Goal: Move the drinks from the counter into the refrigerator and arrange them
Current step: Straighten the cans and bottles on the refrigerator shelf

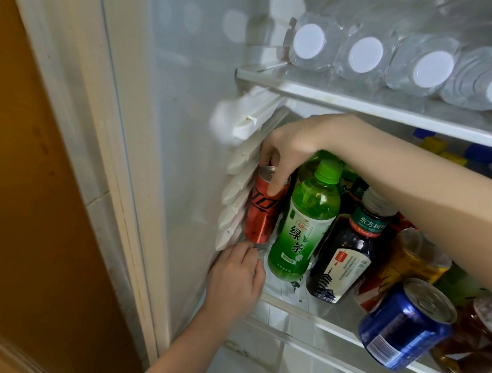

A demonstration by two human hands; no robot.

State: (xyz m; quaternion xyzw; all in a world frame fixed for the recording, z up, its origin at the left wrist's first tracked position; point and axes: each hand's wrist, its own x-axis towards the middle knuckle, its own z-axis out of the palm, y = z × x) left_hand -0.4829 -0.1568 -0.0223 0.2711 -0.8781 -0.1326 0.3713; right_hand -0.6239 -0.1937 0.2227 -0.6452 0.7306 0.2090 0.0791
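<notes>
Red can [262, 209], black lettering, silver top, right hand [288, 148] gripping rim

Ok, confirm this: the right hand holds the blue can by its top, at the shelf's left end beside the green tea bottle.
Wrong can. The head view shows the right hand holding the red can by its top, at the shelf's left end beside the green tea bottle. The blue can sits front right.

I see the red can [263, 208] standing, its rim gripped by my right hand [291, 148], its base touching my left hand [232, 275]; the green tea bottle [303, 219] stands just right of both hands.
</notes>
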